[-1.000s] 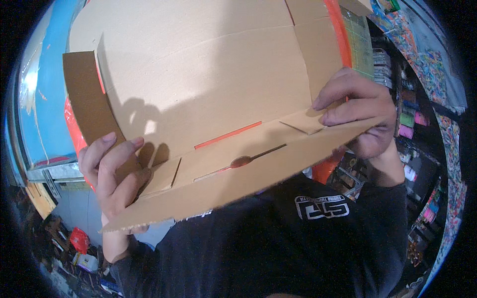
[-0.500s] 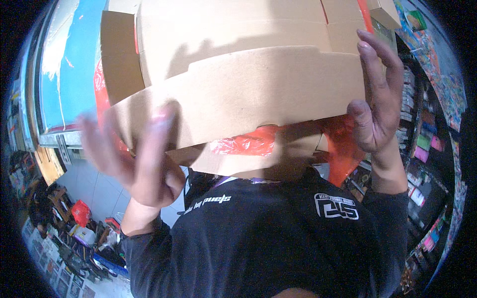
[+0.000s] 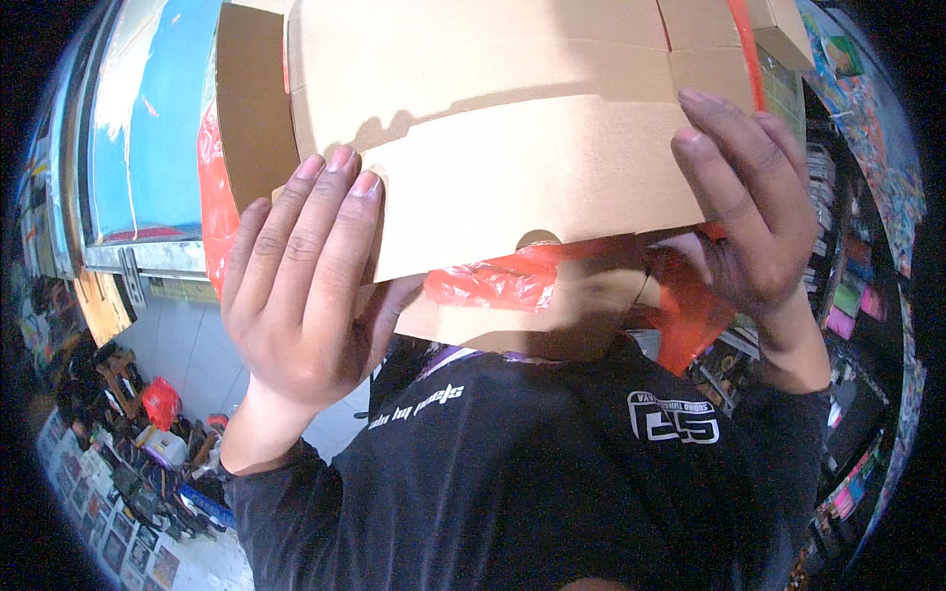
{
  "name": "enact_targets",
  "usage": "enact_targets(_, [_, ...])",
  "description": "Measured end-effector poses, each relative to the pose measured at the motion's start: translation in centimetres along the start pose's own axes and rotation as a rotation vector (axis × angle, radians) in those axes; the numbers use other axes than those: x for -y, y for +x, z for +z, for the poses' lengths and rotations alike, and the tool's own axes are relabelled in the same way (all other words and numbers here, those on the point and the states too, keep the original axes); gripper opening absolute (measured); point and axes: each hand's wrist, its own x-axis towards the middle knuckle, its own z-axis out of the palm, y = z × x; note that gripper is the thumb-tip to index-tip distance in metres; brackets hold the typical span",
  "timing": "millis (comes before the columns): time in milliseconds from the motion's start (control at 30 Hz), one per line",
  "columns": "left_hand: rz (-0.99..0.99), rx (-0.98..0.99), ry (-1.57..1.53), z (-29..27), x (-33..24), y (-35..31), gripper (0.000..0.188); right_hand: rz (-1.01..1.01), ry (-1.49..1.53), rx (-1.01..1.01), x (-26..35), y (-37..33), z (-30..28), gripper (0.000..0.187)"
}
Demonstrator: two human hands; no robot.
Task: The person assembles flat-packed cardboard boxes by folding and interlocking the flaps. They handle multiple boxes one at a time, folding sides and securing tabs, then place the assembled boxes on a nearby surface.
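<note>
A brown cardboard box fills the upper middle, with its near front flap slanting toward me. My left hand grips the flap's left end, fingers laid together on top and thumb at the lower edge. At the opposite end my right hand has its fingers bent over the flap, its thumb partly hidden by the edge. Red plastic film shows under the flap, against a lower cardboard panel. A brown side flap stands up at the left.
Beside the box on the left is a blue and white surface with a pale frame. Bags and mixed goods crowd the floor at lower left. Shelves with colourful packets line the right side, beneath a multicoloured sheet.
My left hand has moved right and up onto the flap and closed on it. My right fingers have folded over the flap, which now lies closer to the box.
</note>
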Motion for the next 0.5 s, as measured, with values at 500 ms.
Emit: enact_targets(500, [0.047, -0.089, 0.259, 2.4, -4.7, 2.4, 0.035, 0.436, 0.298, -0.432, -0.9, -5.9, 2.5, 0.087])
